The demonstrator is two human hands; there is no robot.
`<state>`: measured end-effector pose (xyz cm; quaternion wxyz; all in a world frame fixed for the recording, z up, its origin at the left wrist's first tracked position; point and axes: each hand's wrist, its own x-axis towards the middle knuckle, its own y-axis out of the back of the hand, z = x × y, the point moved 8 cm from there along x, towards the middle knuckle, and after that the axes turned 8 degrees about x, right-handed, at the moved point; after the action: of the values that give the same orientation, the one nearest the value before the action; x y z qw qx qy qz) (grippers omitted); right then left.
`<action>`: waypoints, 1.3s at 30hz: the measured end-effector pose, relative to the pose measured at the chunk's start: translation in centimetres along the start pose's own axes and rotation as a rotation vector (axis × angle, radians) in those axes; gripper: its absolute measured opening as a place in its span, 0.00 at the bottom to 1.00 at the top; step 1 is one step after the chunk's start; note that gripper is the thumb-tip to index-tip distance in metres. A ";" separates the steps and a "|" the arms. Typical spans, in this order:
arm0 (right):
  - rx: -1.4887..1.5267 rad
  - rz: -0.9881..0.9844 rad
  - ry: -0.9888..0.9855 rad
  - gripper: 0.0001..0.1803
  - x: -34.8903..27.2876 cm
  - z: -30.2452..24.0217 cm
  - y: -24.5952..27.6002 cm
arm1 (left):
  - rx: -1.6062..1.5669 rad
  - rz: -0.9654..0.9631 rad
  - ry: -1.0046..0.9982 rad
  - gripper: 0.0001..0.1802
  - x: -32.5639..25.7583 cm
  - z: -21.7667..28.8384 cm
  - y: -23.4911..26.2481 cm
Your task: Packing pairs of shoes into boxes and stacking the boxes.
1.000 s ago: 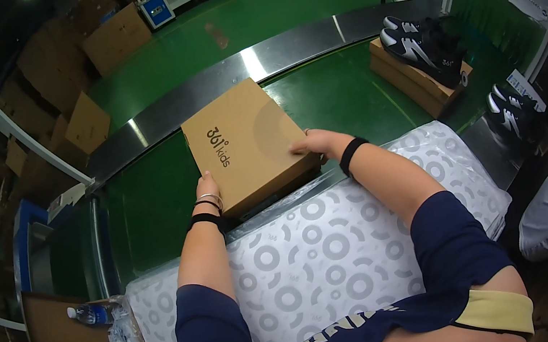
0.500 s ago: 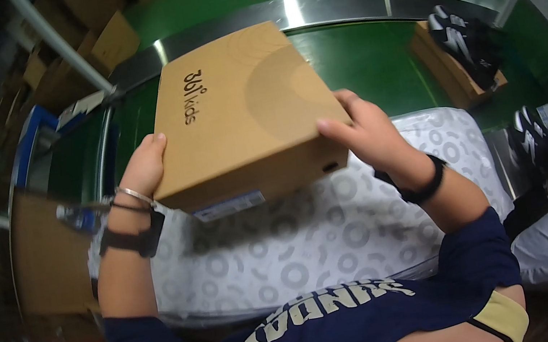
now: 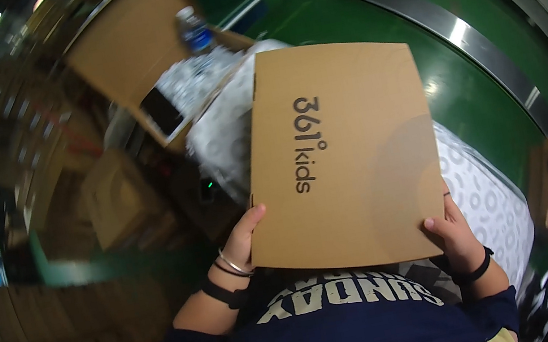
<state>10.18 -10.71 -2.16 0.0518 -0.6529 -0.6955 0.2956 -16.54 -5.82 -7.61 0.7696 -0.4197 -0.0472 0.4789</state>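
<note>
A brown cardboard shoe box (image 3: 352, 157) with dark lettering on its lid is held up close to my chest. My left hand (image 3: 245, 238) grips its near left corner, thumb on top. At the near right edge my right hand (image 3: 451, 227) holds it the same way, its other fingers mostly hidden behind the box. Below and to the right shows white sheeting (image 3: 487, 195) printed with grey rings, partly covered by the box.
To the upper left stands an open carton (image 3: 127, 43) with clear plastic bags (image 3: 199, 78), a water bottle (image 3: 194, 31) and a dark flat device (image 3: 163, 113). A green conveyor belt (image 3: 457, 87) with a metal rail (image 3: 405, 1) curves behind. Brown boxes (image 3: 118, 195) stand left; black-and-white shoes (image 3: 543, 303) are lower right.
My view has swung left, bringing the open carton and stacked boxes in. The shoe box has come nearer my body and its lid now faces me more squarely. Both hands keep their hold.
</note>
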 end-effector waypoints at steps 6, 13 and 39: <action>-0.103 -0.181 0.088 0.49 0.6 -0.5 -7.4 | 0.008 0.158 -0.232 0.30 -7.7 2.3 2.2; -0.480 -0.724 0.382 0.44 5.9 -0.3 -22.0 | 0.040 0.364 -0.734 0.35 -21.0 13.3 6.8; -0.444 0.055 0.044 0.13 14.4 16.3 -23.3 | 0.419 1.113 -0.296 0.18 -32.9 28.5 53.1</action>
<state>-19.79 -2.11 -8.84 -0.0860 -0.6731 -0.7243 0.1221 -84.75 -4.19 -15.20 0.4555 -0.1503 0.1677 0.8613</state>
